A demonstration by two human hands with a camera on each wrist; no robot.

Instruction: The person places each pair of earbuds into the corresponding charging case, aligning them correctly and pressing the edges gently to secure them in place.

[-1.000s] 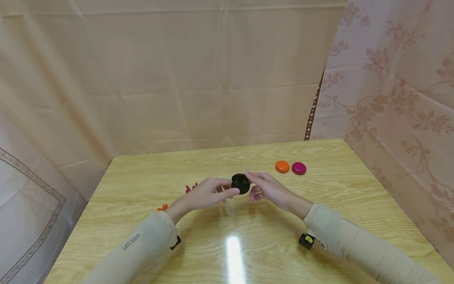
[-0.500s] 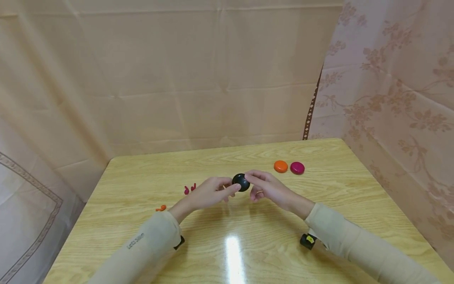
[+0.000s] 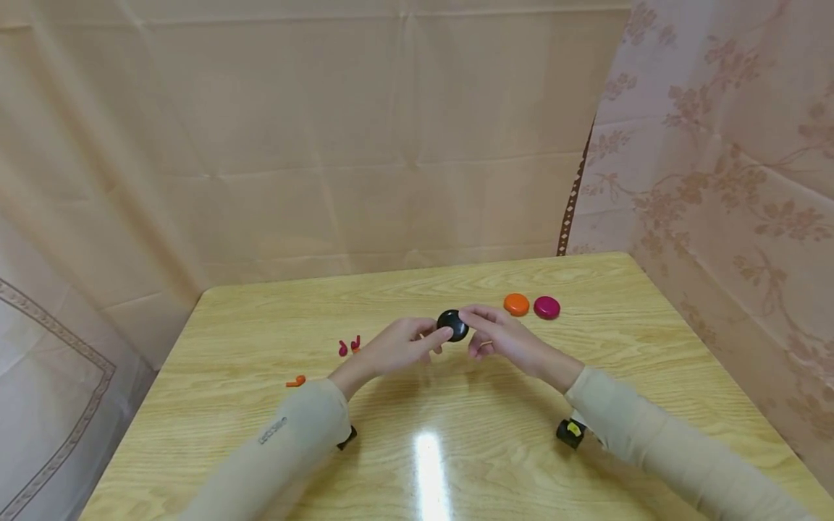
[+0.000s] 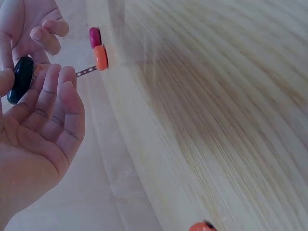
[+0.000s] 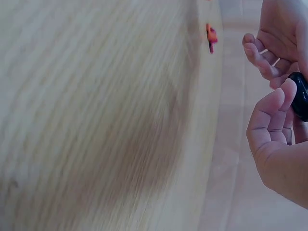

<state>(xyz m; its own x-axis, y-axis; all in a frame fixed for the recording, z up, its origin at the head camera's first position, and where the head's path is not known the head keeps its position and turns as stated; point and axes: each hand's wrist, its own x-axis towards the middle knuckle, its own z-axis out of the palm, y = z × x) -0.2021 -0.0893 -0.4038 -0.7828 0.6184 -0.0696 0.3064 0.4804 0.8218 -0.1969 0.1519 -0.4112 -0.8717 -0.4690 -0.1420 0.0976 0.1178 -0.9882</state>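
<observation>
Small orange piece point(image 3: 296, 380), smooth and stalked, lying on the desk point(image 3: 651, 333) between eight and nine o'clock from the black disc point(image 3: 454, 324). Two magenta pieces point(image 3: 348, 346) of similar curved, stalked form lie at nine o'clock from it, a bit of orange showing at the foot of the right-hand one. The left hand point(image 3: 399, 347) pinches the black disc between thumb and fingers. The disc, glossy, round-faced and plastic-looking, is raised above the desk between both hands; seen edge-on in the left wrist view, it is a thick lozenge with rounded rims. The right hand point(image 3: 511, 344) pinches the same disc at its two o'clock rim, its lower fingers loosely curled. The orange disc point(image 3: 517, 305), smooth and domed, lies between two and three o'clock from the black one; the magenta disc point(image 3: 547, 307), of like shape, rests just beside it at three o'clock.

Writing: dark lettering on the left sleeve point(image 3: 287, 441), too small to read with certainty. The right sleeve point(image 3: 658, 434) is matching pale cloth; a black box point(image 3: 568, 434) with a yellow mark sits at its cuff.

Surface and room: pale cloth point(image 3: 45, 391) with a patterned band at nine o'clock; creased tan cloth point(image 3: 417, 145) at twelve; pinkish floral cloth point(image 3: 736, 159) between two and three. The desk shows yellowish wood grain and a bright reflection point(image 3: 431, 474) at six o'clock.
</observation>
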